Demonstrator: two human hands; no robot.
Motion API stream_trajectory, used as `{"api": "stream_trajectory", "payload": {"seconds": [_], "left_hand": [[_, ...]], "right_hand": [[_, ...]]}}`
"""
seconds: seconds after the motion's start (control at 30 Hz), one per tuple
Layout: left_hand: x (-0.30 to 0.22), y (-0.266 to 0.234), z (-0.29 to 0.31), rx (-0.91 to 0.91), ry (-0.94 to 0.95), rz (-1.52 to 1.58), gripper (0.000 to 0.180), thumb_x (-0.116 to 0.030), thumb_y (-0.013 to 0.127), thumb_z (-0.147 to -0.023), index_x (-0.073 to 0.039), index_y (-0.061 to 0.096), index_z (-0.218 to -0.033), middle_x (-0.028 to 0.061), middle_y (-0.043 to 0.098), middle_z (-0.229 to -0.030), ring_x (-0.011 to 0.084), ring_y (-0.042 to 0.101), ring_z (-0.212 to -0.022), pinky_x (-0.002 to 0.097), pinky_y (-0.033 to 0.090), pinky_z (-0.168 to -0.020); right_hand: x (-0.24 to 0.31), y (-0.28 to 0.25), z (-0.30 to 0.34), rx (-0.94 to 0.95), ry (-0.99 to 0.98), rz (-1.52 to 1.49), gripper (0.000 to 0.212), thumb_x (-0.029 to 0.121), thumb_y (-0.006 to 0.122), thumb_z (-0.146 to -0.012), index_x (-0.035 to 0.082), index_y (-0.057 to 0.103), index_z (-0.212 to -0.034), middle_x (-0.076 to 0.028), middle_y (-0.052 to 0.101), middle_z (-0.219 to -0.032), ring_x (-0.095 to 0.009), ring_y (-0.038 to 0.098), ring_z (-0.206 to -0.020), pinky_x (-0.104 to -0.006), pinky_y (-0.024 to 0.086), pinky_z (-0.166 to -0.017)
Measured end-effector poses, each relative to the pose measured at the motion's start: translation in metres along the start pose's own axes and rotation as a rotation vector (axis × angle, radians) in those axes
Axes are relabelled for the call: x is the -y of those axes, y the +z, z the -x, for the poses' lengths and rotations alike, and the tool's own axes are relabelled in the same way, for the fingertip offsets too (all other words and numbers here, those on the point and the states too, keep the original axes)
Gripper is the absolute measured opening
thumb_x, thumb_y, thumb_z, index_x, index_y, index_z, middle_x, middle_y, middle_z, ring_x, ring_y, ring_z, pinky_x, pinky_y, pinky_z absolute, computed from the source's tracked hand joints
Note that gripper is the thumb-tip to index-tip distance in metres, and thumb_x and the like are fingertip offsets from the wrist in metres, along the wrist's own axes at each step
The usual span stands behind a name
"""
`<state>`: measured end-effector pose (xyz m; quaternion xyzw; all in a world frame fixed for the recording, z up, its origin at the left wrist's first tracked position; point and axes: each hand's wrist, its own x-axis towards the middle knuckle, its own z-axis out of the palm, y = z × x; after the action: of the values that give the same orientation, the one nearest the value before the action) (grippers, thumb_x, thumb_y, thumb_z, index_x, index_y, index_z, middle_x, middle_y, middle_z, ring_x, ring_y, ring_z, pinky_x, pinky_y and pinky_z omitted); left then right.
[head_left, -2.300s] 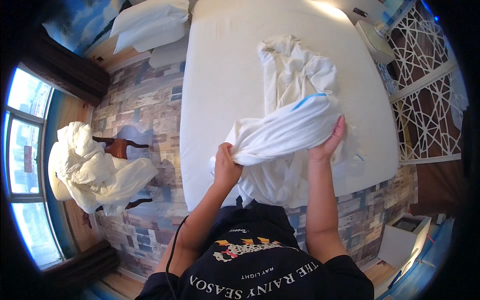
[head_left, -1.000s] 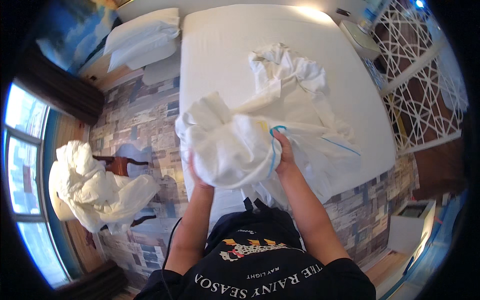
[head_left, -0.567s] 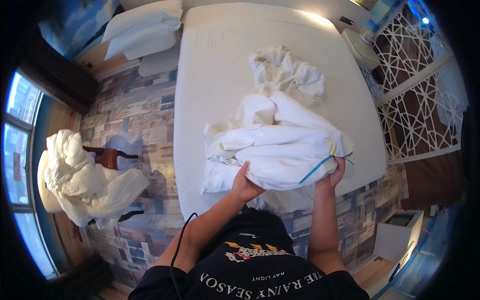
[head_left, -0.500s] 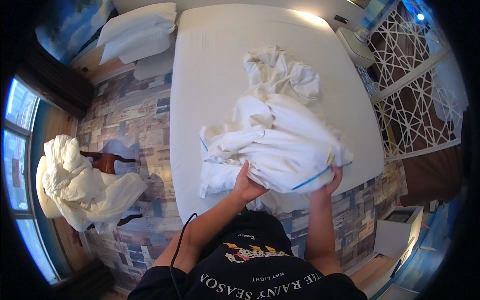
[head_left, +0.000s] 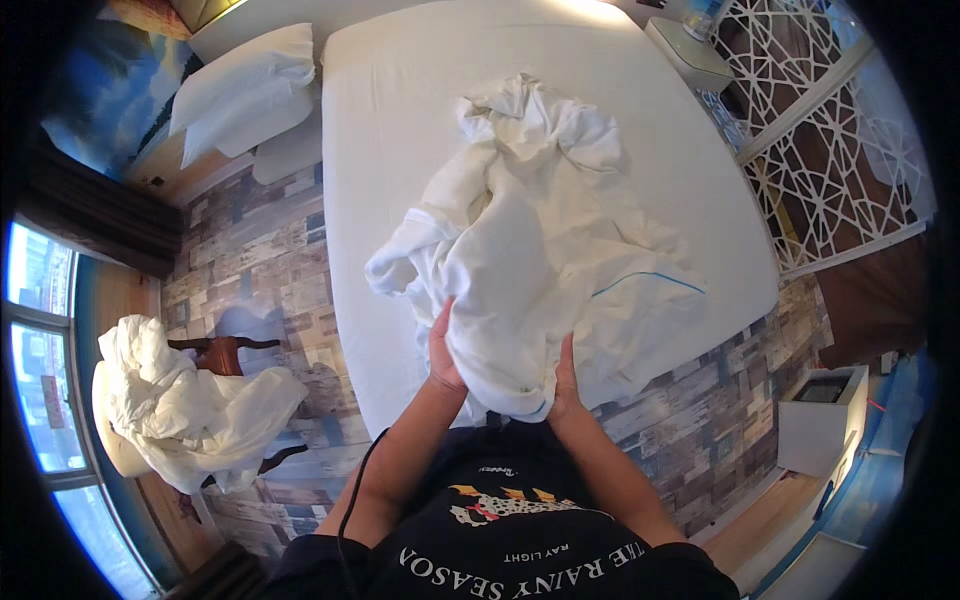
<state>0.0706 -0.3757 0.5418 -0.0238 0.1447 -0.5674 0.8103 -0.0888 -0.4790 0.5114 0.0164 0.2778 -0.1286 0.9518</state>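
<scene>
A crumpled white bed cover (head_left: 530, 250) with a thin blue line along part of its edge lies on the near half of the bed. My left hand (head_left: 446, 352) grips a near fold of it from the left, thumb on top and the other fingers hidden under the cloth. Close to the bed's near edge, my right hand (head_left: 566, 388) holds the same hanging fold from the right, its thumb pointing up and its fingers mostly behind the fabric. Between my hands the fold bulges toward me. The cover's far end is bunched up in the middle of the bed.
The bed (head_left: 390, 100) has a smooth white sheet. White pillows (head_left: 250, 85) are stacked to its left. Rumpled white bedding (head_left: 190, 400) covers a chair by the window. A bedside table (head_left: 690, 55) and a lattice screen (head_left: 820, 130) stand on the right.
The blue-lined edge has left my right hand and lies on the bed at the right. My right hand has moved left, closer to my left hand, onto another fold.
</scene>
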Motion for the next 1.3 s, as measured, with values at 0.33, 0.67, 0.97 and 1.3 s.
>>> {"api": "stream_trajectory", "payload": {"seconds": [0.33, 0.67, 0.97, 1.3], "left_hand": [[0.004, -0.013, 0.01, -0.086, -0.132, -0.079, 0.05, -0.033, 0.045, -0.096, -0.001, 0.044, -0.134, 0.0189, 0.052, -0.131, 0.0339, 0.052, -0.119, 0.0467, 0.038, -0.105], [0.024, -0.033, -0.023, -0.235, -0.04, -0.183, 0.056, -0.036, 0.045, -0.094, 0.0, 0.04, -0.136, 0.0194, 0.048, -0.134, 0.0365, 0.048, -0.122, 0.0473, 0.034, -0.107], [-0.038, -0.009, -0.065, -0.118, 0.461, -0.198, 0.064, -0.055, 0.044, -0.088, -0.009, 0.046, -0.133, 0.0156, 0.051, -0.132, 0.0359, 0.048, -0.12, 0.0474, 0.034, -0.106], [-0.004, 0.046, 0.015, 0.043, 0.317, -0.319, 0.082, -0.07, 0.036, -0.084, -0.014, 0.031, -0.145, 0.0128, 0.036, -0.145, 0.036, 0.036, -0.13, 0.0528, 0.027, -0.109]], "right_hand": [[0.034, 0.033, -0.056, 0.017, -0.133, 0.19, 0.044, 0.03, 0.056, -0.088, 0.002, 0.054, -0.122, -0.014, 0.06, -0.119, -0.029, 0.057, -0.11, -0.0416, 0.043, -0.1], [0.043, 0.083, 0.002, 0.125, -0.136, 0.115, 0.056, 0.041, 0.041, -0.088, 0.002, 0.051, -0.127, -0.019, 0.057, -0.124, -0.034, 0.055, -0.112, -0.0444, 0.041, -0.102], [0.034, 0.028, 0.047, 0.152, -0.164, 0.088, 0.07, 0.028, 0.057, -0.08, -0.002, 0.033, -0.138, -0.021, 0.05, -0.13, -0.035, 0.055, -0.113, -0.0449, 0.044, -0.099], [0.09, 0.023, -0.014, 0.03, -0.098, 0.054, 0.044, 0.027, 0.051, -0.083, -0.001, 0.057, -0.117, -0.018, 0.063, -0.111, -0.034, 0.061, -0.104, -0.0459, 0.047, -0.095]]}}
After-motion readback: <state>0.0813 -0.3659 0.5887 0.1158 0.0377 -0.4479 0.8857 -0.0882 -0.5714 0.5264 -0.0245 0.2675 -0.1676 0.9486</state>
